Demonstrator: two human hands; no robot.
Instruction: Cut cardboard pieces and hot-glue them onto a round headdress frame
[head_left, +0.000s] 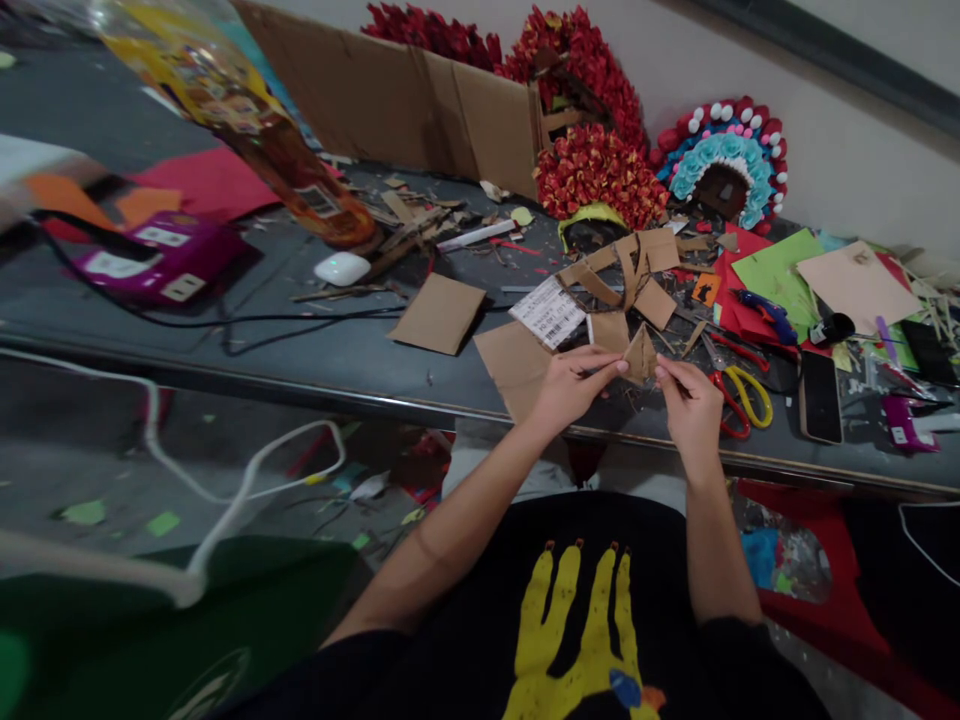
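Note:
A small folded piece of cardboard (640,356), pointed at the top, is held up over the table's front edge. My left hand (574,385) pinches its left side between thumb and fingers. On its other side my right hand (688,405) pinches the right edge. Beneath and behind it lie a flat cardboard sheet (513,362), a piece with a printed label (550,310) and a form of bent cardboard strips (626,270). Scissors with yellow and red handles (746,398) rest just right of my right hand.
A phone (821,397) and a glue gun (769,315) lie to the right, near coloured paper (780,270). Red flowered headpieces (600,175) and a long cardboard box (420,105) stand at the back. Left are a tall bottle (300,170), a purple power strip (161,258) and cables.

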